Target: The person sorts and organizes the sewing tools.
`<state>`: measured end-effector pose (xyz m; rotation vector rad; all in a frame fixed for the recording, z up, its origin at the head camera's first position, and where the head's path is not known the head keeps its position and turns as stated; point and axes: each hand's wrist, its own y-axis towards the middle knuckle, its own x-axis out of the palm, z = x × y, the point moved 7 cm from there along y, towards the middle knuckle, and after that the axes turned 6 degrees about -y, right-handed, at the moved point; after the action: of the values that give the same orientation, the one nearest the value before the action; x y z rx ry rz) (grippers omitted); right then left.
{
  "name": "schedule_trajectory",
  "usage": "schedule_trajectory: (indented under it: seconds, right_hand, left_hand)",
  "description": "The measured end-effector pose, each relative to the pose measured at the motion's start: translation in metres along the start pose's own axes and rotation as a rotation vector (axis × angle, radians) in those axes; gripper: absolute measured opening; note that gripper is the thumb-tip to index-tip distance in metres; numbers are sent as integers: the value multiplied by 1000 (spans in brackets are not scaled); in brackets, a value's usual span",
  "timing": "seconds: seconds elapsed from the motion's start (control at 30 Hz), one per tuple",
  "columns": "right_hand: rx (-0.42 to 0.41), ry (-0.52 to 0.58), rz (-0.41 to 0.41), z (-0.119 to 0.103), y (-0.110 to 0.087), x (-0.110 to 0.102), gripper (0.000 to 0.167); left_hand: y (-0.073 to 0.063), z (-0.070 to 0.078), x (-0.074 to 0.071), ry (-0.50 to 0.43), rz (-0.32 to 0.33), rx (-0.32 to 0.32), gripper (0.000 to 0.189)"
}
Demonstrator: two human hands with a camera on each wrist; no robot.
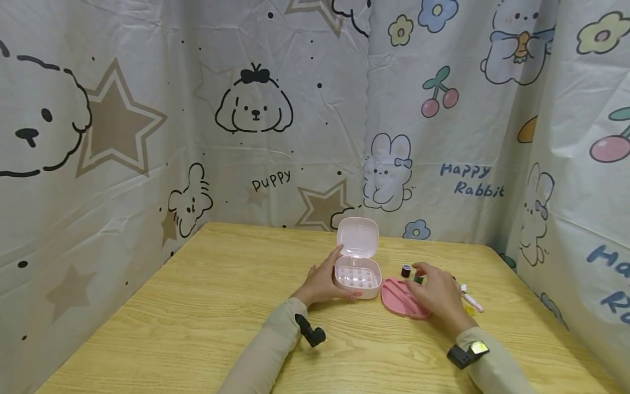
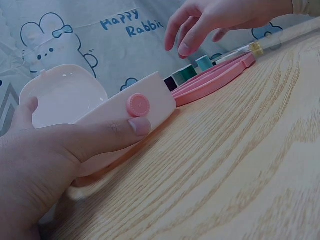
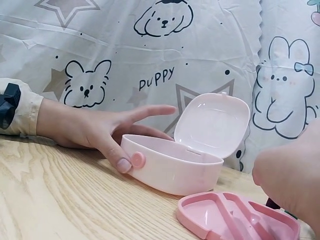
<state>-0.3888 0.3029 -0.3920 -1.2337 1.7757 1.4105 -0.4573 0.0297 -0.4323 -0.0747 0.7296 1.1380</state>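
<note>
Hands at an open pink box (image 1: 358, 293) and a group of spools.
The box stands upright on the table (image 1: 236, 273), its lid (image 1: 357, 237) raised at the back. The left hand (image 1: 322, 282) grips the box's left side, thumb laid along the front beside the round button (image 2: 138, 105), index finger extended near the lid. A pink tray (image 1: 394, 295) with compartments lies just to the box's right. The right hand (image 1: 438, 290) hangs above the tray and spools, fingers bent and thumb apart, pinching nothing visible. A dark spool (image 1: 406, 271), a green spool (image 1: 418, 279) and a teal spool (image 2: 204, 63) stand behind the tray. Beyond the right hand lies a white stick (image 1: 473, 301); a printed curtain (image 1: 305, 109) forms the backdrop.
</note>
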Motion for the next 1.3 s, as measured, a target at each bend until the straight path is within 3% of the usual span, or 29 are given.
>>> schedule_trajectory:
  seconds: [0.5,1.3]
  right_hand:
    - [32,30,45,8,13,-1,46]
    - [113,64,-37,42,21,-7,47]
  left_hand:
    - [-1,1,-2,-3,2,23,136]
    - [0,2,-1,12,-9,-2,135]
